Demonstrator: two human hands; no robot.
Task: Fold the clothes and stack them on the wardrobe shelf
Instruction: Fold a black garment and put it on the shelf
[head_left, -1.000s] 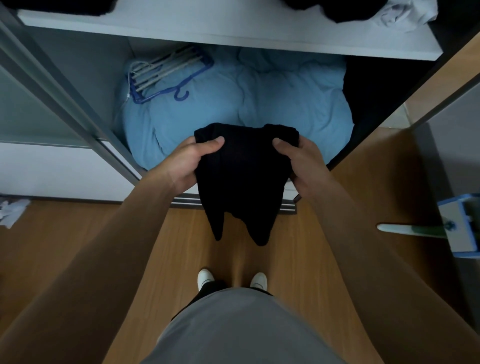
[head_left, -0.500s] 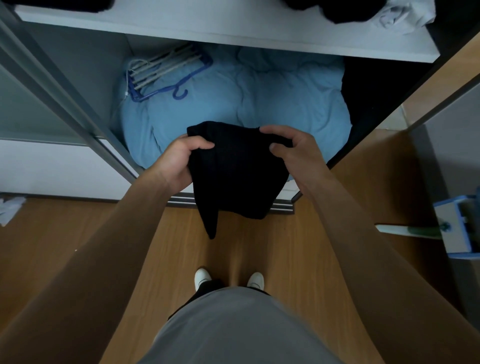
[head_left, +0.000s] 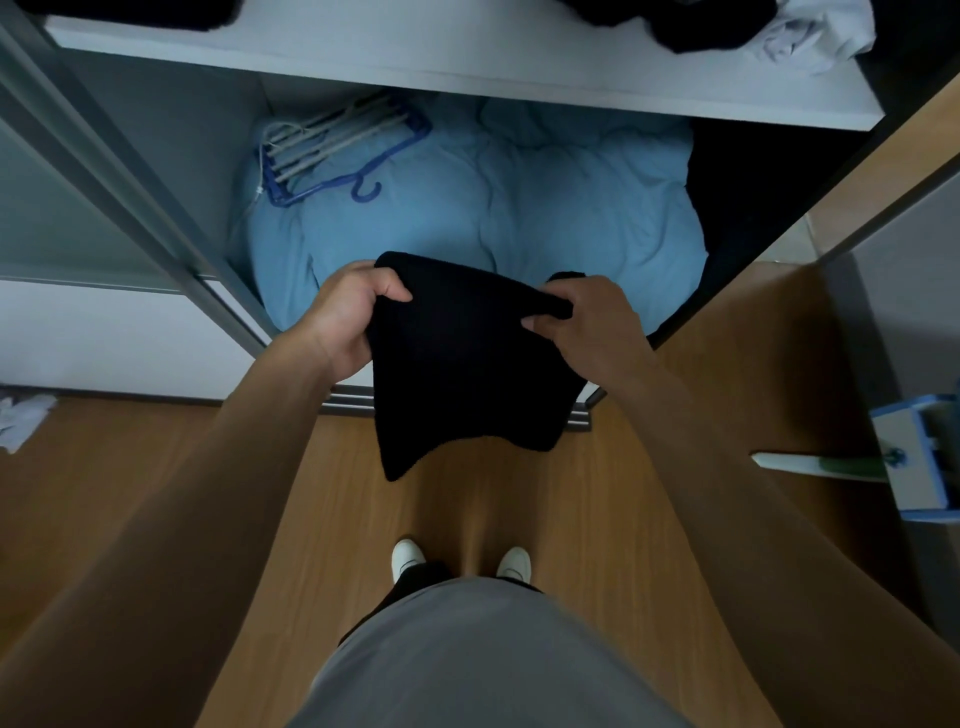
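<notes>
Shelf (head_left: 467, 57) above, in front of a standing person | blue duvet (head_left: 545, 208) beneath it | black garment (head_left: 462, 364) held mid-air below the shelf, part-folded, one corner dangling | left hand (head_left: 348, 317) and right hand (head_left: 587, 327) each grip its top edge | risk: the dangling corner could pull the fold open on the lift.

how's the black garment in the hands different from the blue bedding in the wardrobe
The black garment hangs in the air, gripped by the left hand and the right hand; the blue bedding lies in the wardrobe under the shelf. The bedding looks far bulkier than the garment. A bunch of hangers lies on the bedding, nothing on the garment. Both are soft fabric.
</notes>
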